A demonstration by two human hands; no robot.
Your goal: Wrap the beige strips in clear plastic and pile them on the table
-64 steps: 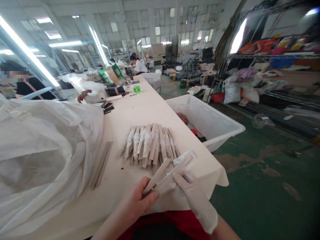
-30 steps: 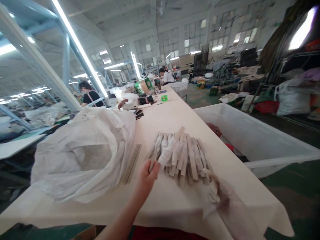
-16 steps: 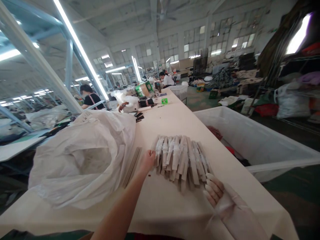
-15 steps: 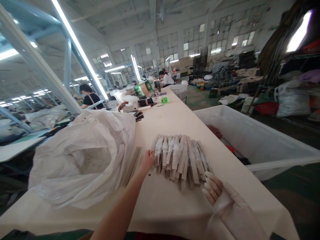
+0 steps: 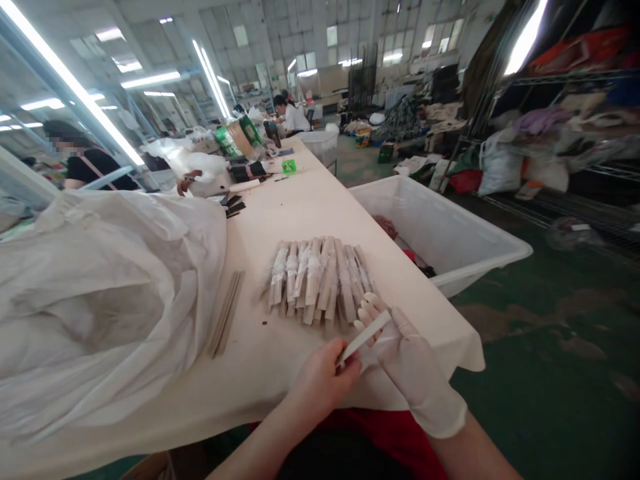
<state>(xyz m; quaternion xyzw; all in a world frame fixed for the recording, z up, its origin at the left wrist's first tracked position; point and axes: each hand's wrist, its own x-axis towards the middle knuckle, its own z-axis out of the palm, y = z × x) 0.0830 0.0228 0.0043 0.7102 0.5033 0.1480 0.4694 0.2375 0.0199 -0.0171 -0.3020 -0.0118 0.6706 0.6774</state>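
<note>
My left hand (image 5: 325, 373), bare, is closed around the near end of a short pale strip (image 5: 367, 338). That strip slants up toward my right hand (image 5: 400, 360), which wears a whitish glove and is turned palm up. Its fingers are apart and loosely bent, and the strip's far end lies over the palm near the thumb. Just beyond both hands, a row of beige strip bundles (image 5: 320, 277) lies on the table, several of them wrapped in clear film or white material about the middle. A few loose beige strips (image 5: 227, 313) lie farther left.
A large white sack (image 5: 190, 267) covers the left of the cloth-covered table (image 5: 300, 207). A white plastic bin (image 5: 450, 227) stands along the right edge. A green box (image 5: 289, 166) and black pieces (image 5: 234, 205) lie farther back. Two people sit in the background.
My left hand has left the bundles and come toward me, and now grips the pale strip. My right hand has moved left, with its palm turned up. The view has swung right and down.
</note>
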